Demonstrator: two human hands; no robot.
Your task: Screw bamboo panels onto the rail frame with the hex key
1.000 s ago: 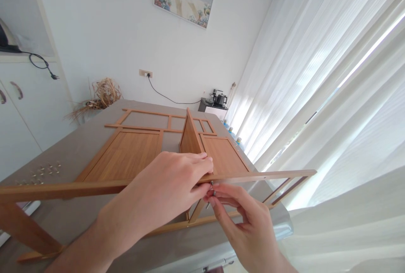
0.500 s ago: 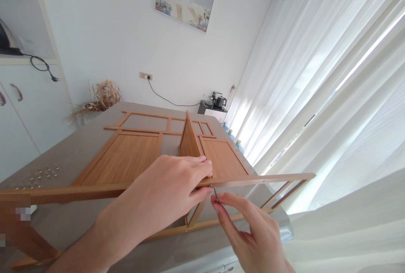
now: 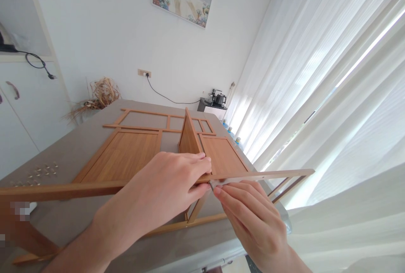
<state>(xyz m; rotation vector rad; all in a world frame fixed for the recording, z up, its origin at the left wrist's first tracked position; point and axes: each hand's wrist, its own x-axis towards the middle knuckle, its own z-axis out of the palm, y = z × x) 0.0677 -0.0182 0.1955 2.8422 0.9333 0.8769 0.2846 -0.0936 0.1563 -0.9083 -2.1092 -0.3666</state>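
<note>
My left hand (image 3: 177, 171) is closed around the near rail (image 3: 259, 175) of a standing wooden frame, where an upright wooden panel (image 3: 189, 136) meets it. Its fingertips rest on top and its thumb presses from the near side. Beside that thumb, my right hand (image 3: 253, 214) pinches a thin metal hex key (image 3: 211, 185), mostly covered by the fingers. The key's visible end points at the rail's near face, by the joint. Whatever it meets there is hidden behind my left thumb.
Flat wooden panels (image 3: 126, 155) and an open wooden frame (image 3: 144, 110) lie on the grey table (image 3: 76, 146). Several small metal fasteners (image 3: 47, 167) sit at the left. Bottles (image 3: 230, 131) stand along the right, near white curtains (image 3: 316, 74). A kettle (image 3: 220, 99) is farther back.
My right hand has turned and come up closer to the rail, so its back and knuckles face me and cover more of the hex key. My left hand keeps its hold.
</note>
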